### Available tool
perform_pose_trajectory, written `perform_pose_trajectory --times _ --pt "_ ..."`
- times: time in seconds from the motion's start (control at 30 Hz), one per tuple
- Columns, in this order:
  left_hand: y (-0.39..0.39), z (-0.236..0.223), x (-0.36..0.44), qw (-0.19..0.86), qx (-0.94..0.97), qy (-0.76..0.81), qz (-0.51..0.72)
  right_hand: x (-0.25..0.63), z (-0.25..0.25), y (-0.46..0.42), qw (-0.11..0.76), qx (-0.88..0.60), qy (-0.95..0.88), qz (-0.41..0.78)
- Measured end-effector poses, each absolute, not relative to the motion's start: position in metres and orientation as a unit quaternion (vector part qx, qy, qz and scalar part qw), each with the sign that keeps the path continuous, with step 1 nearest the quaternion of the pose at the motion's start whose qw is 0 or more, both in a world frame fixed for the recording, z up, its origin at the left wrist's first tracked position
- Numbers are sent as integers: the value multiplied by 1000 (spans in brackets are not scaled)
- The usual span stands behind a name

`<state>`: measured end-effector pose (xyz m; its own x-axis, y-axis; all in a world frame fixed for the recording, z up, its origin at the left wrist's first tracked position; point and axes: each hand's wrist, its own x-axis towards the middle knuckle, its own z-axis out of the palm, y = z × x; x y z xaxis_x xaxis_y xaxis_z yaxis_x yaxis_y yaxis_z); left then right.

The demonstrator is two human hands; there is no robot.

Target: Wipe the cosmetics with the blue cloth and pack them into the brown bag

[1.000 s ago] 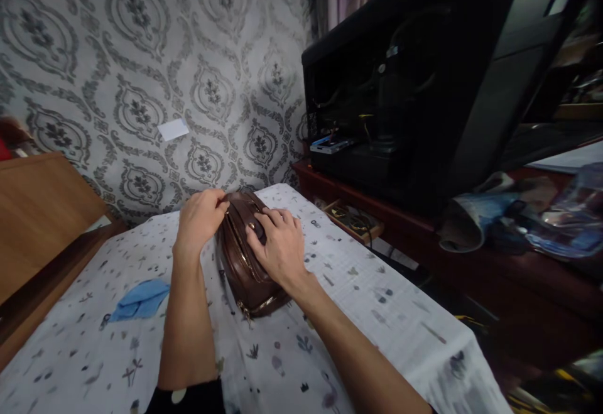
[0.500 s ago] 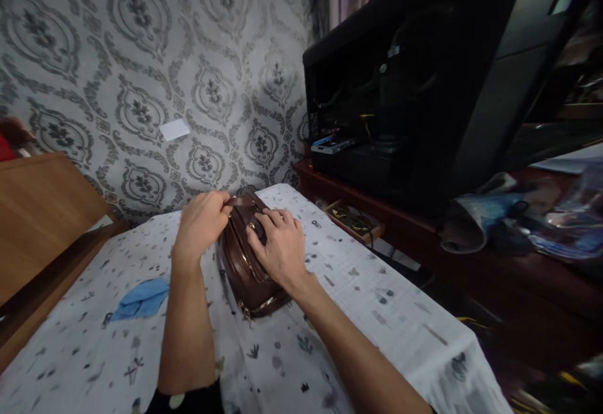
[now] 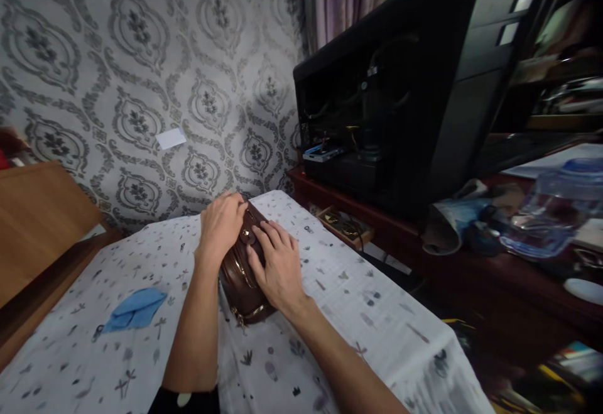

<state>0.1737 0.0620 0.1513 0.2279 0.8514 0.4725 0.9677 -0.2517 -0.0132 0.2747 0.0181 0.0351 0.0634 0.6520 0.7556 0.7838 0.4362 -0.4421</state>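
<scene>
A brown leather handbag (image 3: pixel 242 276) with gold zips and a small gold clasp lies on the patterned white cloth (image 3: pixel 358 332). My left hand (image 3: pixel 221 225) curls over its far left edge, fingers close together against the leather; the fingertips are partly hidden. On the right side of the bag, near the clasp, my right hand (image 3: pixel 277 266) rests with its fingers stretched out and slightly apart. A zip pull hangs at the bag's near end.
Left of my arms lies a folded blue cloth (image 3: pixel 134 310). A wooden board (image 3: pixel 42 225) borders the left side. To the right stand a black computer case (image 3: pixel 377 131), an open small drawer (image 3: pixel 346 225) and a clear plastic water jug (image 3: pixel 549 213). Patterned wallpaper is behind.
My left hand has shifted from pinching a strap at the bag's far end to lying over its left edge. The right hand stays on the bag. The view has turned slightly right.
</scene>
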Motion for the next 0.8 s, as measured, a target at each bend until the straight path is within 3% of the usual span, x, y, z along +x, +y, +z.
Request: perform_pose_trajectory --times 0.2,0.47,0.8 --pt "67 147 174 180 -765 -588 -191 275 38 18 498 -529 -685 -59" --pt "58 156 174 133 -810 -530 -213 275 38 18 498 -531 -682 -67" --pt "54 156 146 163 -753 -626 -116 274 30 24 532 -514 -668 -83"
